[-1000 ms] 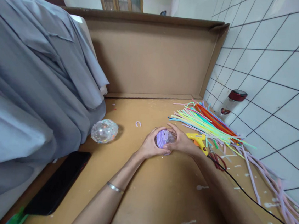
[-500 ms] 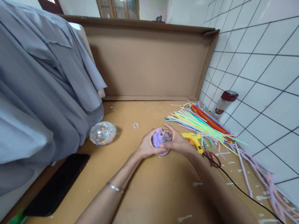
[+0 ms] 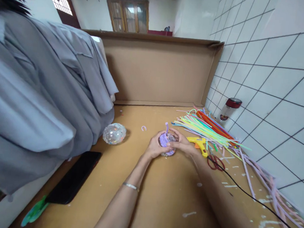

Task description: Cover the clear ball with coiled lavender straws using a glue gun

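Observation:
Between my two hands is a small clear ball [image 3: 165,140] partly wrapped in rows of purple pipe cleaner. A loose purple end [image 3: 167,127] sticks up from its top. My left hand [image 3: 156,146] is curled around the left side of the ball, thumb along its near side. My right hand [image 3: 182,142] grips the right side, its fingers pressed against the purple rows and partly hiding them. Just to the right of that hand lies a yellow glue gun [image 3: 200,144]. Another ball [image 3: 114,133], clear and faceted, rests farther left on the brown table [image 3: 159,202].
Colourful pipe cleaners [image 3: 207,127] lie in a pile at the back right, near a red-lidded jar [image 3: 230,109]. Red-handled scissors [image 3: 215,162] and a black cord [image 3: 252,195] lie at right. A black phone [image 3: 76,176] and grey cloth [image 3: 48,92] are at left; a cardboard panel [image 3: 159,71] stands behind.
The view has shifted, so most things appear farther right. The ball has turned in my hands, and a purple pipe cleaner end now points up from it. Both hands keep hold.

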